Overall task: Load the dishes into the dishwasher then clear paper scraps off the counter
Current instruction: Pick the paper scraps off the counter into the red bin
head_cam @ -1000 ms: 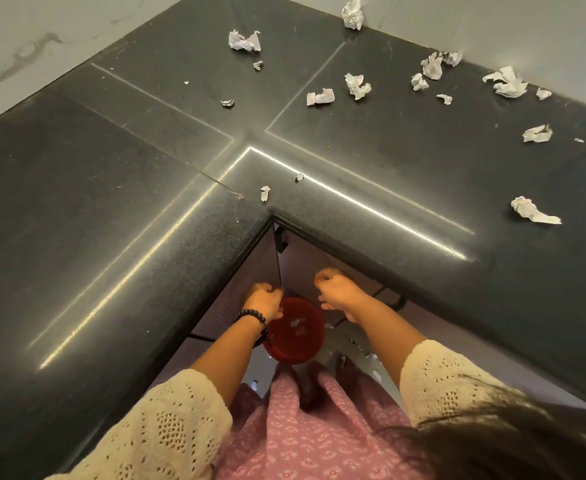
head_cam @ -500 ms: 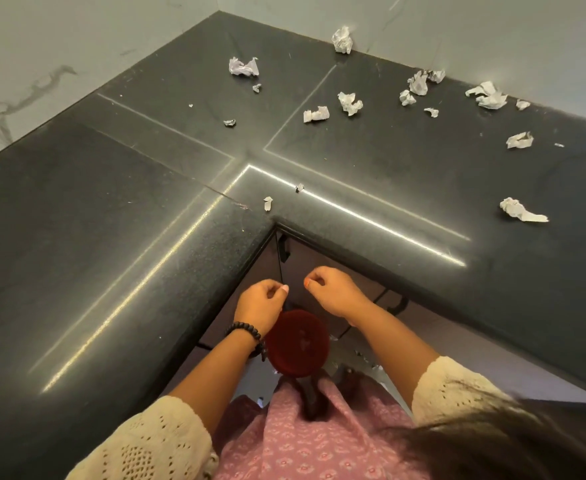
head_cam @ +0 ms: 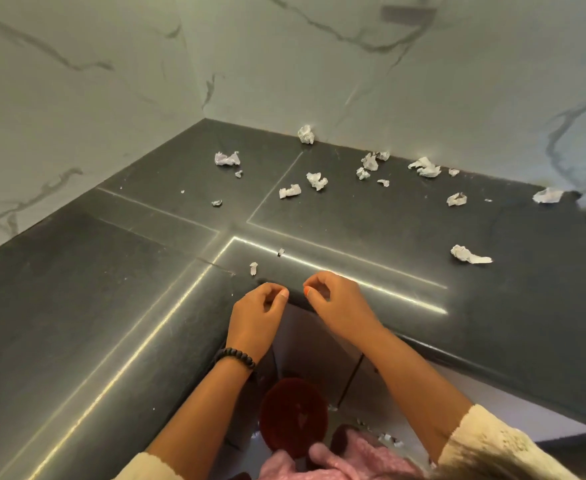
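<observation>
Over the inner corner edge of the black counter [head_cam: 111,271], my left hand [head_cam: 255,317] and my right hand [head_cam: 336,306] hover side by side. Both have their fingers curled toward the thumb, and nothing shows between them. Two small paper scraps lie just beyond the fingertips, one [head_cam: 253,268] and a tinier one [head_cam: 280,251]. Several crumpled scraps are spread across the back of the counter, such as one [head_cam: 289,191] near the middle and one [head_cam: 469,255] at the right. No dishes or dishwasher show.
A round dark red container [head_cam: 293,414] sits low below the counter corner, between my arms. A few scraps [head_cam: 388,438] lie on the floor beside it. Marble walls [head_cam: 353,81] close off the counter's back. Cabinet fronts [head_cam: 312,341] stand under the counter edge.
Both hands rose from above the red container up to the counter's corner edge. The view tilted up, so the walls now show.
</observation>
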